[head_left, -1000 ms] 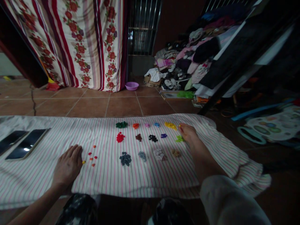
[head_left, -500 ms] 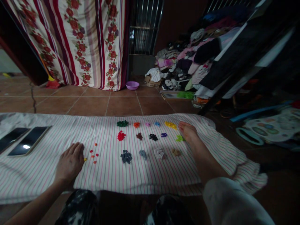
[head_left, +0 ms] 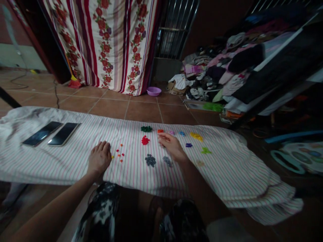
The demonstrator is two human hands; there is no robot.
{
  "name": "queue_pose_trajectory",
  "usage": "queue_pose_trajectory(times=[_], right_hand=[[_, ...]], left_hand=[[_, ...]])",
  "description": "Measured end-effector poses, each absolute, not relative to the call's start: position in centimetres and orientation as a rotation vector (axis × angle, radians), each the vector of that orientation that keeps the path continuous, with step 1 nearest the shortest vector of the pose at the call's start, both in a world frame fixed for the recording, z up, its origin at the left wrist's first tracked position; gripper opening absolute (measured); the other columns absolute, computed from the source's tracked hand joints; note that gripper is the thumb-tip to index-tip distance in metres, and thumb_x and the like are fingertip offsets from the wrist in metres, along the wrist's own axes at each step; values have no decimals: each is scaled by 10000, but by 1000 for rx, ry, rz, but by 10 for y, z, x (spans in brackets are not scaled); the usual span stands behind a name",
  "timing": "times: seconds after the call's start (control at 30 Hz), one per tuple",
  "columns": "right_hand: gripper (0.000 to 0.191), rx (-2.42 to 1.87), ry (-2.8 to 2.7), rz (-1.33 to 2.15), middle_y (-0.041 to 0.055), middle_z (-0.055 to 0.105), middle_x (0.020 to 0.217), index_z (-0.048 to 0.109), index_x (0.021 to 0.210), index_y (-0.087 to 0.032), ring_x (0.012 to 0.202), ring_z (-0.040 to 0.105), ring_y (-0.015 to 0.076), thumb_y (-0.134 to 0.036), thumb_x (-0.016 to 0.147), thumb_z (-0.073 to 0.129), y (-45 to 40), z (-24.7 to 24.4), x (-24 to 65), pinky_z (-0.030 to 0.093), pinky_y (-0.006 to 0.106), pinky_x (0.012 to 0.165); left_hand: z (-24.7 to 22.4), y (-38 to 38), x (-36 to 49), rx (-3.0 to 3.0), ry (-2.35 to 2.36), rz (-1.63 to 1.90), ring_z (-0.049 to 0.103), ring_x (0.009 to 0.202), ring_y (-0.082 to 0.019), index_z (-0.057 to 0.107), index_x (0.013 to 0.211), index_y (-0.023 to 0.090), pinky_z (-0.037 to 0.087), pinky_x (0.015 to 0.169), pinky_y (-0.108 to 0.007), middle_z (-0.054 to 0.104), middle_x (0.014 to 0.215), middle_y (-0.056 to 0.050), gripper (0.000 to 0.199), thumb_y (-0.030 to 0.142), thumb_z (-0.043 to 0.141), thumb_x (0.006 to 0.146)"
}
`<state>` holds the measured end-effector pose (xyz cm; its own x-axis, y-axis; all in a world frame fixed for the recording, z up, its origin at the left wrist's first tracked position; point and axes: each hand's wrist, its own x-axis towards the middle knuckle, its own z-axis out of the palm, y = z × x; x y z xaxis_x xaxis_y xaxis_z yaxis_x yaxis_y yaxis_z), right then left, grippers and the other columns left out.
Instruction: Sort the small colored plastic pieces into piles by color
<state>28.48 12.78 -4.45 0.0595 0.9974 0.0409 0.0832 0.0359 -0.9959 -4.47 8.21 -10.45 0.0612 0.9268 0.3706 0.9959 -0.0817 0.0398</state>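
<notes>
On a striped cloth (head_left: 131, 174), small pieces lie in colour piles. My left hand (head_left: 100, 157) rests palm down, fingers spread, beside a yellow piece (head_left: 112, 157) and several scattered red and orange pieces (head_left: 121, 145). My right hand (head_left: 171, 145) hovers just below the orange pile (head_left: 160, 130), its fingers bent together; what is between them is too small to tell. Near it lie the dark green pile (head_left: 146, 129), red pile (head_left: 145, 140), dark grey pile (head_left: 150, 160), lighter grey pile (head_left: 167, 161), purple pieces (head_left: 188, 145) and yellow pile (head_left: 196, 136). My right hand and forearm hide other piles.
Two phones (head_left: 63, 134) lie on the cloth at the left. Beyond it are a tiled floor, a purple basin (head_left: 153, 91), a floral curtain (head_left: 118, 43) and heaped clothes (head_left: 214, 67). Lime green pieces (head_left: 206, 150) lie right of my right forearm.
My right hand has moved left from the yellow and lime piles to the orange pile. The view has shifted, so the scene sits further right. My left hand stays beside the yellow piece.
</notes>
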Motion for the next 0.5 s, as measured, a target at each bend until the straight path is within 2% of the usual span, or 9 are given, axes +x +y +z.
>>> queue_pose_trajectory(times=[0.1, 0.23, 0.37, 0.5], right_hand=[[204, -1245, -1489, 1160, 43, 708, 838, 715, 920, -188, 762, 653, 150, -278, 754, 637, 113, -54, 231, 505, 283, 717], [209, -1315, -1926, 996, 54, 715, 902, 734, 934, -189, 812, 649, 161, -173, 802, 572, 96, -61, 178, 489, 286, 769], [224, -1376, -2233, 737, 55, 702, 891, 743, 950, -204, 850, 626, 166, -193, 867, 535, 86, -59, 144, 461, 277, 804], [269, -1365, -2365, 588, 58, 680, 953, 717, 1051, -215, 896, 612, 154, -198, 914, 487, 85, -57, 121, 448, 263, 846]], left_hand=[[-104, 82, -45, -2126, -1962, -478, 474, 1284, -315, 565, 1226, 113, 402, 1029, -468, 573, 1330, -162, 406, 208, 398, 868], [-104, 83, -45, -2138, -1981, -514, 469, 1288, -321, 560, 1230, 106, 399, 1030, -471, 572, 1334, -157, 399, 204, 391, 882], [-102, 83, -44, -2145, -2021, -563, 481, 1278, -320, 570, 1213, 116, 410, 1016, -475, 575, 1331, -154, 380, 193, 363, 903], [-102, 82, -45, -2153, -2040, -644, 475, 1285, -315, 573, 1206, 113, 411, 1020, -472, 575, 1329, -160, 375, 180, 374, 896]])
